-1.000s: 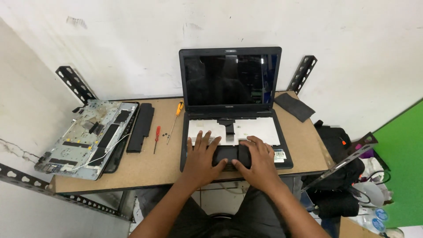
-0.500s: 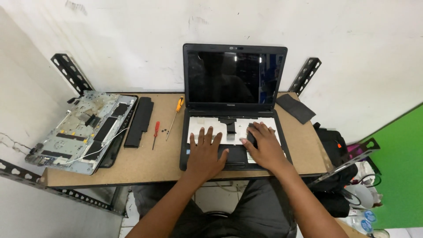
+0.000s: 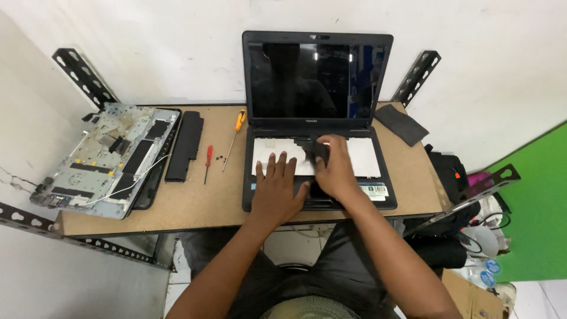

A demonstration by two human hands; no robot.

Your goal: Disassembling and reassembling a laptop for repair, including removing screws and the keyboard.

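An open black laptop (image 3: 319, 82) with a dark screen stands on the brown table (image 3: 195, 201). Its keyboard is gone, leaving a white metal plate (image 3: 363, 156) bare. My left hand (image 3: 277, 189) lies flat with spread fingers, partly on the plate's left side and partly on the palm rest. My right hand (image 3: 335, 172) reaches to the plate's middle, fingers curled on a small black piece (image 3: 308, 147) there. The hand hides most of that piece.
Left of the laptop lie a yellow-handled screwdriver (image 3: 238, 121), a red screwdriver (image 3: 208, 156), tiny screws (image 3: 220, 158), a long black battery (image 3: 185, 145) and a stripped laptop chassis (image 3: 109, 156). A black pad (image 3: 401, 124) sits at the back right. Slotted metal brackets flank the table.
My right hand has moved from the palm rest up to the middle of the white plate and closed on the black piece. My left hand has stayed almost in place.
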